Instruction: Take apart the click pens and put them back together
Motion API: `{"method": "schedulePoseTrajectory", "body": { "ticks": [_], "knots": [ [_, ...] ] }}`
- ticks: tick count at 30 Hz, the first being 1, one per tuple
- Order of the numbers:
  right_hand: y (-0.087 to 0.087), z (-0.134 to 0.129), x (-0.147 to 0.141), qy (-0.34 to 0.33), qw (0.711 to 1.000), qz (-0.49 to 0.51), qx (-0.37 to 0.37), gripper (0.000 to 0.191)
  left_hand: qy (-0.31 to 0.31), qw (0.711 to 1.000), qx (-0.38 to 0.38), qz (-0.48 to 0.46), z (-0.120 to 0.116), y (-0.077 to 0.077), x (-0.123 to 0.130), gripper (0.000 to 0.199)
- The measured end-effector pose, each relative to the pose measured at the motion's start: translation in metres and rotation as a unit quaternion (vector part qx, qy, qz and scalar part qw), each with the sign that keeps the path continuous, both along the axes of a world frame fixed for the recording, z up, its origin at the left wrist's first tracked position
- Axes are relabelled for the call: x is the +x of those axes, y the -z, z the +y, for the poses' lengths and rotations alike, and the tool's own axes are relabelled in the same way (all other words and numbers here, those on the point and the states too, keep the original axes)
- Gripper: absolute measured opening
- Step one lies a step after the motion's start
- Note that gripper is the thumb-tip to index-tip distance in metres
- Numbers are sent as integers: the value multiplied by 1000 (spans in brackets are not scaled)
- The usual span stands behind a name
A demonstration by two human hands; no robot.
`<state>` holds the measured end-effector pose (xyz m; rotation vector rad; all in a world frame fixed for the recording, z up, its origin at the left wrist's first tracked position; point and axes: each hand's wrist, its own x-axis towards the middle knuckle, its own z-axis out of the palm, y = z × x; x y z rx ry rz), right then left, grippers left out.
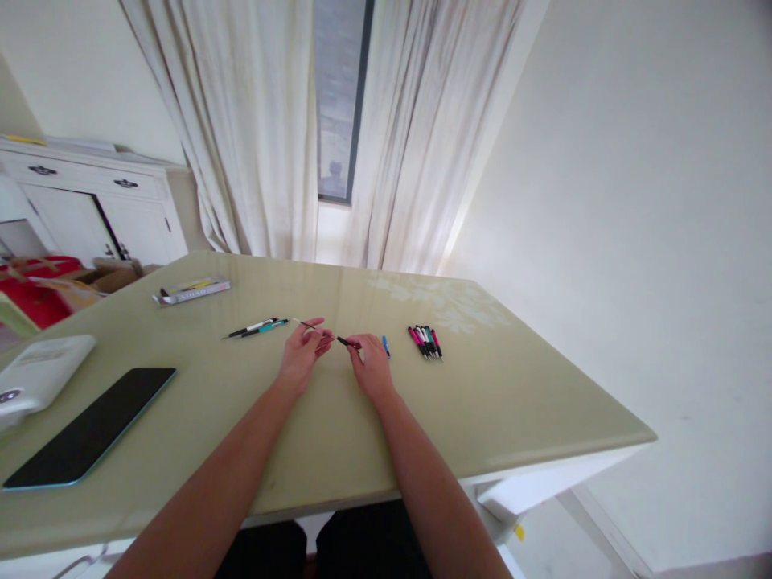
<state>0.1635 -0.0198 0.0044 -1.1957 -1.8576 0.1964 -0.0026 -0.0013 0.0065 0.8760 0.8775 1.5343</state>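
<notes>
Over the middle of the table, my left hand (300,355) pinches a thin pen refill (305,324) that sticks out past the fingers to the left. Close to its right, my right hand (372,368) is closed on a short black pen part (342,341), which points toward the left fingertips. A blue pen piece (386,346) lies just beyond the right hand, partly hidden by it. To the left of my left hand rest a white-and-black pen (256,326) and a teal pen (265,328). Several pink, white and teal pens (425,342) lie side by side on the right.
An open long box (193,292) sits at the table's far left. A dark tablet (90,430) and a white device (45,374) lie at the near left. The table (519,402) ends by a wall on the right. Curtains (259,145) hang behind; a white cabinet (90,193) stands left.
</notes>
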Motion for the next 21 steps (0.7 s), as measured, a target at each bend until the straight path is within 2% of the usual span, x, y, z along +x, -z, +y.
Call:
{"method": "schedulePoseTrajectory", "body": {
  "ticks": [8,15,17,19,21],
  "knots": [
    [-4,-4,-2,-9,1000,-9,-7,16,17,998,-4,56,0,0,0,59],
    [-4,-4,-4,-32,999,36,13,13,95,992,-15,82,-6,-3,6,58],
    [-4,-3,-3,-39,998,39,12,12,98,990,-5,102,-5,-3,6,61],
    [-4,0,1,-17,999,44,15,14,74,987,20,139,-4,-2,6,62],
    [-1,5,10,64,996,51,18,17,32,977,55,205,-1,0,4,56]
  ]
}}
